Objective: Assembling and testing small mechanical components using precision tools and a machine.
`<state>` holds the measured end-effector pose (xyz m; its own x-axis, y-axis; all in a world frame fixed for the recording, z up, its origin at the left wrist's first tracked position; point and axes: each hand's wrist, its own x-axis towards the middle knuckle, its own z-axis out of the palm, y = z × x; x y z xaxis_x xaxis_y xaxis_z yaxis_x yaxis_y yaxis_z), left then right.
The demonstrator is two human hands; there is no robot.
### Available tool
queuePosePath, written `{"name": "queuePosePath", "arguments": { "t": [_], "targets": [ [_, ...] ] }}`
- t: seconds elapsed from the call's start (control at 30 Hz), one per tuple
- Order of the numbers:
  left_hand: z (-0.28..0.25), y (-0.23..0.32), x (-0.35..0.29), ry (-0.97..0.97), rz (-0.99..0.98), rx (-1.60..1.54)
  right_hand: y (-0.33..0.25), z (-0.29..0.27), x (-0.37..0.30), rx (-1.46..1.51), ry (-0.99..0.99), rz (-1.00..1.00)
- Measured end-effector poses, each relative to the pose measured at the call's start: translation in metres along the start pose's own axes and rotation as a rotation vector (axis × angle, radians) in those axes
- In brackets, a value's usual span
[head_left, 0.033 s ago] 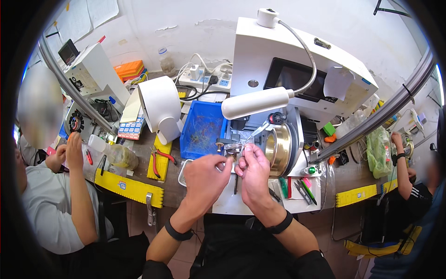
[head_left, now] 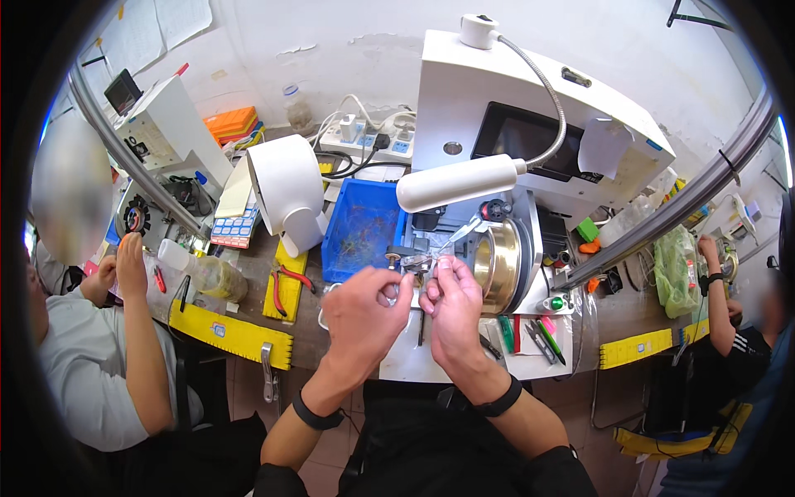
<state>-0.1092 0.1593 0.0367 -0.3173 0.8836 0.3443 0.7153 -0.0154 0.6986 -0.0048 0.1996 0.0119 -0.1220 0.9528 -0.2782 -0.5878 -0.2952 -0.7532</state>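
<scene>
My left hand (head_left: 364, 311) is closed in a pinch, thumb against forefinger, just left of a small metal fixture (head_left: 416, 262) on the bench machine. My right hand (head_left: 454, 306) is closed too, its thumb and forefinger pressed together in front of that fixture. Whatever either hand holds is too small to make out. A gap separates the two hands. Right beside my right hand stands a shiny brass-coloured wheel (head_left: 489, 269) on the machine. Behind my left hand sits a blue tray (head_left: 335, 258) holding thin, wire-like scraps.
A white lamp head (head_left: 455, 184) hangs over the machine housing (head_left: 447, 91). Red-handled pliers (head_left: 279, 294) lie on a yellow strip at the left. Several pens (head_left: 548, 341) lie at the right. Co-workers sit on both sides, one in a light shirt (head_left: 91, 373).
My left hand has shifted slightly left and away from the fixture, with its fingers curled a little differently. My right hand stays almost in place.
</scene>
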Motion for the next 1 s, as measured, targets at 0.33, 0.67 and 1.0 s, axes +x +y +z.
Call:
{"name": "queuePosePath", "arguments": {
  "t": [0.33, 0.67, 1.0],
  "targets": [
    [0.005, -0.002, 0.024, 0.094, 0.343, -0.162, -0.007, -0.004, -0.011, -0.052, -0.087, -0.043],
    [0.017, -0.016, 0.048, -0.107, 0.431, -0.405, -0.009, -0.027, -0.125, -0.595, -0.382, -0.050],
    [0.033, -0.023, 0.065, -0.121, 0.554, -0.494, -0.010, 0.032, -0.140, -1.402, -1.031, 0.016]
  ]
}}
